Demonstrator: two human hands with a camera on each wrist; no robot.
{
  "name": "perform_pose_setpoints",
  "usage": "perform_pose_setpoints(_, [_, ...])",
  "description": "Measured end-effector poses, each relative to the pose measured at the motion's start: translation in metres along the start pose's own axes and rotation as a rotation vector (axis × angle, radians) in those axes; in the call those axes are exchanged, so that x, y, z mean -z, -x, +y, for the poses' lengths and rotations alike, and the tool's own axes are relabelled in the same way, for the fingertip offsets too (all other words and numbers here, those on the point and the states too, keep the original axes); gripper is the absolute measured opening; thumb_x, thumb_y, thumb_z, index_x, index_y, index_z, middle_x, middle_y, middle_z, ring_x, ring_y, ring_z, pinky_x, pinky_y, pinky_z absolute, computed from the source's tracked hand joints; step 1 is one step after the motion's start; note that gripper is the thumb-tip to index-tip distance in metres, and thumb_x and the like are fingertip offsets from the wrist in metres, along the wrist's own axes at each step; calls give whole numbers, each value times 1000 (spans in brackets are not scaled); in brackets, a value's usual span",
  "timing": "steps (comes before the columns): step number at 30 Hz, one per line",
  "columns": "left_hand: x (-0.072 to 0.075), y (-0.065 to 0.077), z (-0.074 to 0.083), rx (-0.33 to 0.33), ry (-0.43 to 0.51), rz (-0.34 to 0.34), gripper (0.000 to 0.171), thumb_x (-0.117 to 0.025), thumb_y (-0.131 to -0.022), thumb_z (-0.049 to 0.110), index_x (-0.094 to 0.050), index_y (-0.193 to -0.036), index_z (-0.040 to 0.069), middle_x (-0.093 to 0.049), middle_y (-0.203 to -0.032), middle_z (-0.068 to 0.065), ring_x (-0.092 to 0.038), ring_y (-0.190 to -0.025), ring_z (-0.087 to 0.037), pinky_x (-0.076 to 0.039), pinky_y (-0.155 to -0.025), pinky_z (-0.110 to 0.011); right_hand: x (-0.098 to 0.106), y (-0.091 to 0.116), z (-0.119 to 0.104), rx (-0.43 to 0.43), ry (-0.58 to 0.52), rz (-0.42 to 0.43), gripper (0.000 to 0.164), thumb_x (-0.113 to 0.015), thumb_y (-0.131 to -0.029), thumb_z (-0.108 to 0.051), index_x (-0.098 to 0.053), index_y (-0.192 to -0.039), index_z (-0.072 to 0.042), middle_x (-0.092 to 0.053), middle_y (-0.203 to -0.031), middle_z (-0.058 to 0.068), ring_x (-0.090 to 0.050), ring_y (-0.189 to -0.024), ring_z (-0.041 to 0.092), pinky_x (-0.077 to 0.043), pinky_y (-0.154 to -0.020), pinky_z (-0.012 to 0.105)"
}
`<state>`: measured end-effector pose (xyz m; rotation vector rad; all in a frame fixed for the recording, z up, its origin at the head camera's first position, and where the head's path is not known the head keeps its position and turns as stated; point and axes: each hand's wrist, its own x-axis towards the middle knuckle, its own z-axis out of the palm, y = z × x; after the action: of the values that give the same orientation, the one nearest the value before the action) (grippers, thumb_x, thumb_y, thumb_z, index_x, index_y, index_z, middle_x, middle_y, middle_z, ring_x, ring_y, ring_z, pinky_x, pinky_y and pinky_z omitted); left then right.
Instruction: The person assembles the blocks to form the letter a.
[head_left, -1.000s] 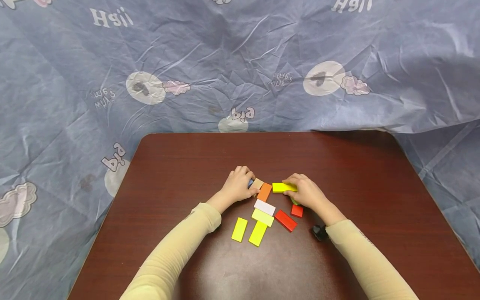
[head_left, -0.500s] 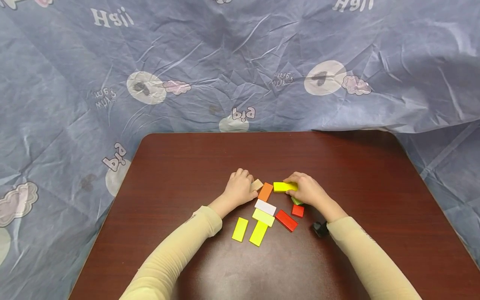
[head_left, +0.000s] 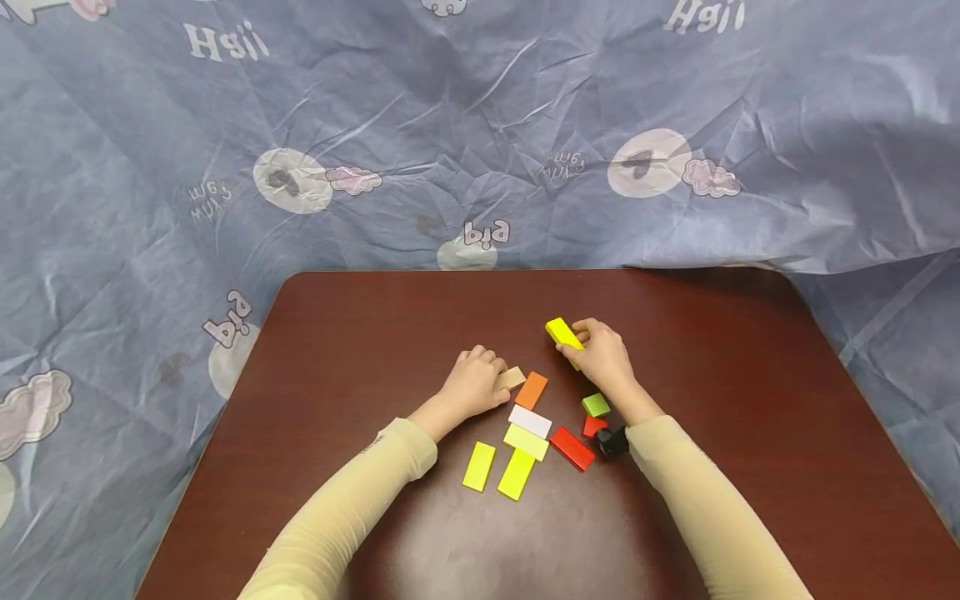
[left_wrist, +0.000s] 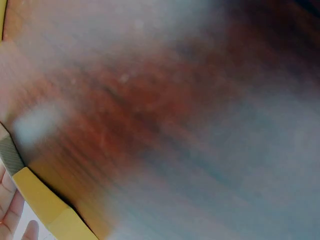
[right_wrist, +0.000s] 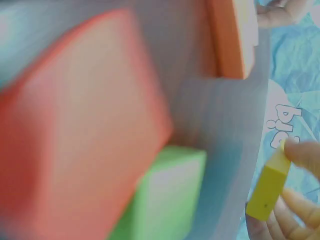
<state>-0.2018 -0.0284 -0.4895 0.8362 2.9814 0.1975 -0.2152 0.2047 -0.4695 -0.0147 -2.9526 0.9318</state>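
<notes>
In the head view my right hand (head_left: pixel 603 357) pinches a yellow block (head_left: pixel 562 333) between thumb and fingers, beyond the other blocks. The right wrist view shows this yellow block (right_wrist: pixel 270 190) held by its sides, tilted. My left hand (head_left: pixel 474 382) sits low on the table with thumb and fingers around the left end of a beige block (head_left: pixel 513 378), partly hidden by them. Just right of it lies an orange block (head_left: pixel 531 391), then a white block (head_left: pixel 530 422) and a pale yellow block (head_left: pixel 527 442) nearer me.
Two more yellow blocks, one on the left (head_left: pixel 479 466) and another (head_left: pixel 516 474), lie nearest me. A red block (head_left: pixel 572 448), a green block (head_left: pixel 596 405) and a smaller red block (head_left: pixel 592 426) lie right. A printed cloth (head_left: pixel 480 150) hangs beyond the brown table (head_left: pixel 390 308).
My right hand has moved away from me with the yellow block and turned it diagonal, uncovering the green block. My left hand has shifted slightly toward me; the blue block beside it is now hidden.
</notes>
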Motion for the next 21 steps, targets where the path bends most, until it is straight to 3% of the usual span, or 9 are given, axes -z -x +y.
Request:
perform_pose_setpoints(5, [-2, 2, -1, -10, 5, 13, 28, -68, -88, 34, -70, -110, 16, -65, -101, 1, -52, -102, -18, -43, -95, -40, -12, -13, -11, -116, -45, 99, 54, -71, -89, -28, -57, -129, 7, -60, -113, 26, -60, -100, 39, -52, -86, 47])
perform_pose_setpoints(9, [-1, 3, -1, -22, 8, 23, 28, -68, -89, 34, -70, -111, 16, -65, -101, 1, -52, -102, -18, -43, -95, -40, -20, -17, -15, -193, -34, 128, 54, -69, -92, -29, -56, -128, 9, -55, -114, 26, -58, -100, 40, -51, -89, 47])
perform_pose_setpoints(17, [0, 3, -2, -35, -7, 17, 34, -70, -90, 43, -71, -111, 17, -66, -101, 1, -53, -101, -18, -43, -96, -40, -29, -14, -16, -222, 45, 51, 45, -71, -91, -31, -60, -107, 9, -58, -101, 25, -58, -91, 38, -52, -81, 46])
perform_pose_setpoints(21, [2, 1, -3, -35, -10, 14, 34, -70, -89, 43, -71, -110, 17, -67, -99, 2, -53, -100, -18, -43, -96, -40, -28, -15, -18, -224, 64, 33, 44, -71, -91, -32, -60, -104, 8, -59, -101, 25, -59, -92, 38, -52, -81, 45])
